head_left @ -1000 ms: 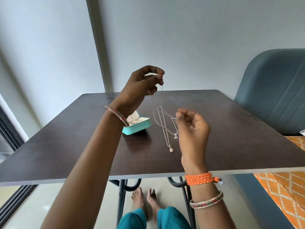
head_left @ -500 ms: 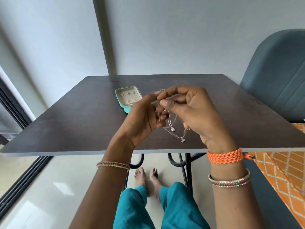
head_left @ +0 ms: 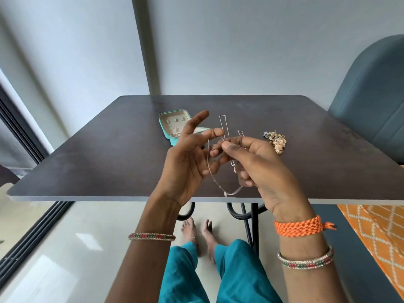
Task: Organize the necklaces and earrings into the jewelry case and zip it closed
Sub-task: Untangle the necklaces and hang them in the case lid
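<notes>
Untangling looks like the step: both hands work fine necklace chains (head_left: 220, 184) above the near half of the table (head_left: 109, 167). Right hand (head_left: 258, 169) pinches a chain between thumb and forefinger. Left hand (head_left: 188, 162) has fingers mostly spread, chain draped across them with a fingertip touching it; whether it grips I cannot tell. My read: keep strands slack, tease loops apart, don't yank. Jewelry case (head_left: 172, 127) sits open, far left of the hands, so there is a short free path to it. Earrings pile (head_left: 276, 141) lies right of the hands. Lowest chain loop hangs near the front table edge; snag or drop risk.
</notes>
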